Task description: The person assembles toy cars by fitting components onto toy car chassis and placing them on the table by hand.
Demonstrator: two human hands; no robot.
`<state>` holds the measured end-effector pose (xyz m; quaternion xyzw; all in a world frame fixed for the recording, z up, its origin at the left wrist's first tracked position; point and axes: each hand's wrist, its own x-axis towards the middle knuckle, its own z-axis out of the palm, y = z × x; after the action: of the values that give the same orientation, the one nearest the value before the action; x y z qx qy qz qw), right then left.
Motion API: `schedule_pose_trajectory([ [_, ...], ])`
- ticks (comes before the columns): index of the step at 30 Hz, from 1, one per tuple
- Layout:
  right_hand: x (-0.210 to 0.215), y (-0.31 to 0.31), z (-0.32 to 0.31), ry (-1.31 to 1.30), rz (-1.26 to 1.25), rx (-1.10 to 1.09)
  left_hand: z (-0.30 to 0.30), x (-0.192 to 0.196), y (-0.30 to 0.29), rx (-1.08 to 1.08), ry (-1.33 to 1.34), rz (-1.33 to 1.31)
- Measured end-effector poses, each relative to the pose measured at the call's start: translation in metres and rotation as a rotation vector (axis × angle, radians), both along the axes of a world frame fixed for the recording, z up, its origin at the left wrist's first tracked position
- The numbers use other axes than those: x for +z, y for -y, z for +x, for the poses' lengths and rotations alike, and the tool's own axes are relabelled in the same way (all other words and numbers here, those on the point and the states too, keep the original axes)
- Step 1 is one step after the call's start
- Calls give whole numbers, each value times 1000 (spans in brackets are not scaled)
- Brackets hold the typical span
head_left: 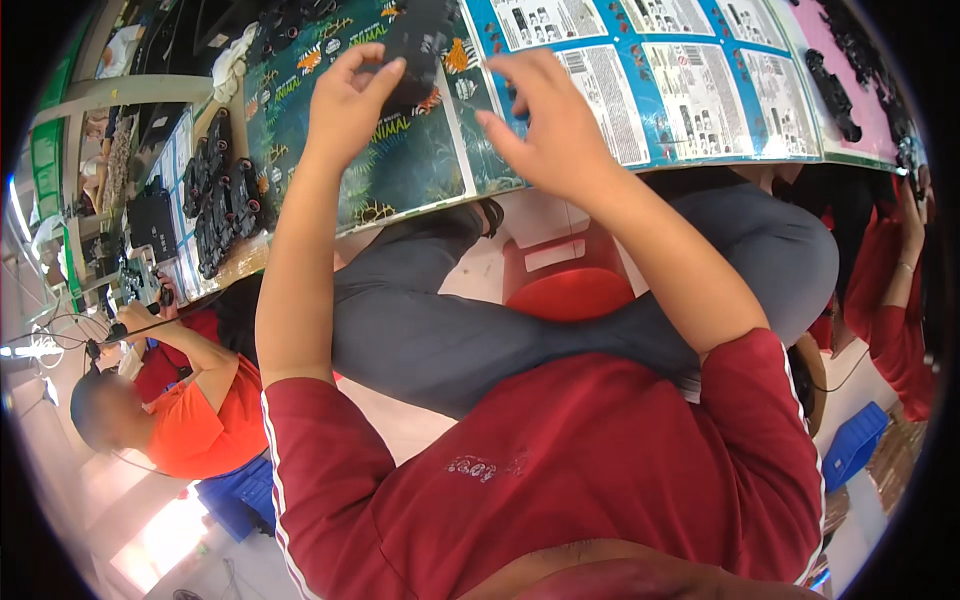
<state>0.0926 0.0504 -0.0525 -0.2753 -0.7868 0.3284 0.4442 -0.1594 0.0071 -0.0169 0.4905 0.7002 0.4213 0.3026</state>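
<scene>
A black plastic part [415, 45] is pinched at its lower left edge by the left hand [345, 105], thumb and fingers closed on it, held just above the green printed sheet [400, 165] on the table. It is judged light and rigid, moulded plastic, likely smooth enough to slip, so a hold across the edges looks safer than on the flat face; small tabs, if any, could snap. Its shape is blocky and dark, matte, detail too blurred to tell. The right hand [545, 120] hovers half open just beside the part, fingers curled, nothing seen held; whether a fingertip touches the blue printed sheet [690, 100] cannot be told. More black parts [222, 195] are piled at the table's left end, others [835, 95] on a pink sheet far right. A person in an orange shirt [185, 420] is seated at lower left, a red sleeve [900, 330] at right.
</scene>
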Motion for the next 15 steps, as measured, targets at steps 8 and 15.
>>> schedule_pose_trajectory([
  [8, 50, -24, 23, 492, 429, 298, 20, 7, 26, -368, -246, 0],
  [15, 31, 4, 22, 317, 242, -15, 45, 8, 29, -101, 200, -79],
])
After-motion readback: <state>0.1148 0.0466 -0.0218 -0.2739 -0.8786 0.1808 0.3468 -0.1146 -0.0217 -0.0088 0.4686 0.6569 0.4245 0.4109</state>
